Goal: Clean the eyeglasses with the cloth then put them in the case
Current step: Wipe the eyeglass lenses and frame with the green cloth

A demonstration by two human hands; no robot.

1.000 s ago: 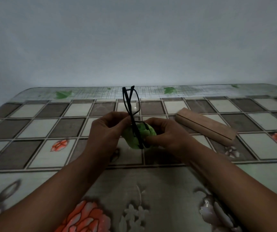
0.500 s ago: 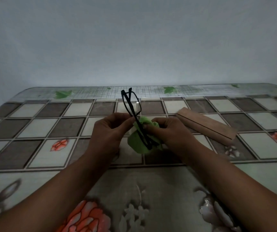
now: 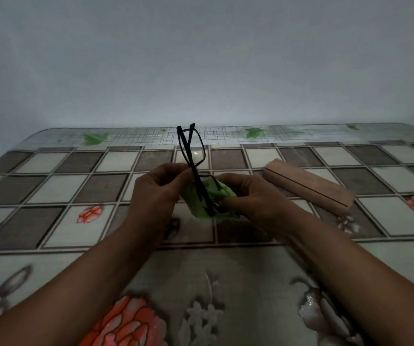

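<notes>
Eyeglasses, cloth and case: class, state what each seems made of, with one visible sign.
Eyeglasses: thin black matte frame, probably plastic, possibly metal; clear lens shows a glint. Cloth: soft green fabric, since it bunches in folds. Case: tan, smooth, rigid-looking, with a dark seam line; wood or leatherette, unclear.

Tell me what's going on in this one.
A person is cleaning black eyeglasses held up over a patterned table. The left hand pinches the frame near its middle, while the right hand grips a green cloth bunched around the lower lens. The tan case lies on the table to the right, untouched, so putting the glasses away is not yet done.
</notes>
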